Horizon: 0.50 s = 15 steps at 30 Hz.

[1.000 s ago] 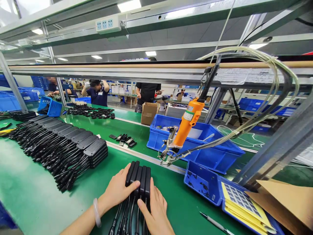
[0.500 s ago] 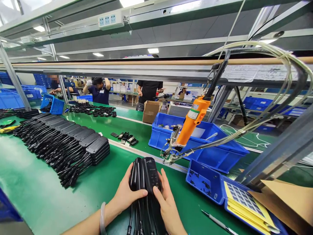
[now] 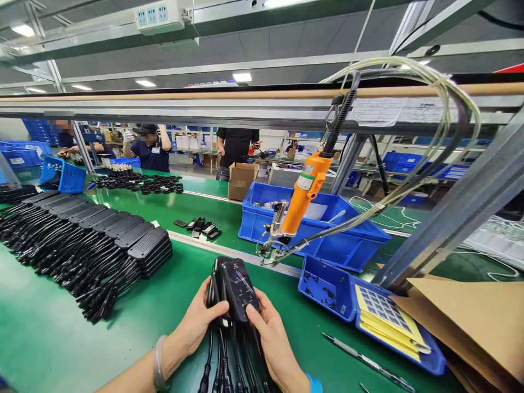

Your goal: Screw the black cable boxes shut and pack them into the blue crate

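Note:
Both of my hands hold a bundle of black adapter units [image 3: 234, 286] with cables [image 3: 231, 363] hanging toward me, just above the green table [image 3: 53, 338]. My left hand [image 3: 196, 322] grips the bundle's left side, thumb across the front. My right hand [image 3: 270, 333] wraps the right side, thumb on the top unit's glossy face. The top unit is tilted up toward me.
A long row of stacked black units with cables [image 3: 90, 240] lies to the left. An orange electric screwdriver [image 3: 301, 196] hangs ahead. Blue bins [image 3: 323, 234] sit to the right, one with small screws [image 3: 327, 284], one with yellow sheets [image 3: 385, 316]. Cardboard [image 3: 470, 322] lies far right. People work beyond the conveyor.
The bundle stood flat on the table edge-up; my hands have lifted it and turned the top unit face up. The view shifted slightly left.

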Motion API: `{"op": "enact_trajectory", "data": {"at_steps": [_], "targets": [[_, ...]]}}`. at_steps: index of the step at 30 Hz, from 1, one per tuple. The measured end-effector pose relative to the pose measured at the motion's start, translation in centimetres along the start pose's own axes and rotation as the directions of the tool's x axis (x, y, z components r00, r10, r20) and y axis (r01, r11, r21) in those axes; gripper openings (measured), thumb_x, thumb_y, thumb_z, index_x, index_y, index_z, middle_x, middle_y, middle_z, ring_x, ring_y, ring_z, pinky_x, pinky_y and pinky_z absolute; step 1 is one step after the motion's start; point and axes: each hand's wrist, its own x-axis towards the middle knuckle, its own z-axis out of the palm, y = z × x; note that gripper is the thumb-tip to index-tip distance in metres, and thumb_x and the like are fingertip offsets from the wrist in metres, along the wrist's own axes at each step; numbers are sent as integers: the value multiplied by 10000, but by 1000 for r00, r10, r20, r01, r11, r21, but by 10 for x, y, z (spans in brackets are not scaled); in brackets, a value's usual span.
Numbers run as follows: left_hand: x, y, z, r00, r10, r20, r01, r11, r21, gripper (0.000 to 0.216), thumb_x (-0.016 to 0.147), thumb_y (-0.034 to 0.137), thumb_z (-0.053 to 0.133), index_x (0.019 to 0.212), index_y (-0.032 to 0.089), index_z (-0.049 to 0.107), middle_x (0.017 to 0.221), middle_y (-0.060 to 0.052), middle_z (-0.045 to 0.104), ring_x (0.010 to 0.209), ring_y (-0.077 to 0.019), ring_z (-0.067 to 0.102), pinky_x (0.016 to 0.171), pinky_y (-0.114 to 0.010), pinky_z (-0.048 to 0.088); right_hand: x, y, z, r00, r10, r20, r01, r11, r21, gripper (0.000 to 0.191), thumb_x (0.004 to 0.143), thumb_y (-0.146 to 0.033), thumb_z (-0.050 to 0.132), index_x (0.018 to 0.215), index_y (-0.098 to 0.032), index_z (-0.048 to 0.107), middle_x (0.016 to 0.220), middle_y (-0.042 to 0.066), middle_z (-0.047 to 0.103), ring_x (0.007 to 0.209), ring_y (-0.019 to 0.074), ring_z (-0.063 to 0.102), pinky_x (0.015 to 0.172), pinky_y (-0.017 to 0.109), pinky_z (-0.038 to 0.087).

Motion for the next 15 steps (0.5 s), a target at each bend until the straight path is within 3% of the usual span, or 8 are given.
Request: {"op": "enact_trajectory", "data": {"at_steps": [3, 8, 11, 15], "targets": [[1, 2, 1, 999, -21, -37, 19, 999, -45, 877, 594, 395, 934, 1320, 180, 492, 1313, -134, 625, 1251, -314, 556, 1026, -378, 457, 1, 1, 0, 997, 72, -18, -68, 986, 153, 577, 716, -426, 847, 1202, -225, 612, 1201, 54, 693, 1090, 238, 645, 1029, 393, 472], [2, 6, 4, 983, -108, -149, 89, 988, -125, 867, 541, 398, 947, 1263, 160, 529, 1196, -129, 686, 1034, -267, 667, 860, -341, 540, 7, 10, 0, 966, 247, -75, -196, 889, 413, 433, 635, -378, 885, 962, -164, 698, 967, 38, 757, 915, 236, 700, 911, 374, 559], [4, 7, 4, 977, -103, -185, 76, 986, -146, 886, 510, 391, 960, 1250, 153, 536, 1124, -124, 711, 910, -229, 687, 797, -323, 553, 9, 11, 2, 942, 330, -67, -265, 848, 459, 436, 606, -378, 886, 931, -136, 723, 950, 56, 766, 861, 233, 709, 859, 360, 586], [7, 7, 1, 977, -60, -202, 31, 989, -141, 858, 543, 375, 952, 1259, 154, 534, 1085, -118, 720, 884, -222, 691, 801, -328, 557, 10, 4, 4, 916, 371, -154, -258, 837, 483, 506, 465, -362, 946, 861, -134, 728, 870, 44, 771, 729, 189, 700, 753, 312, 607]]}}
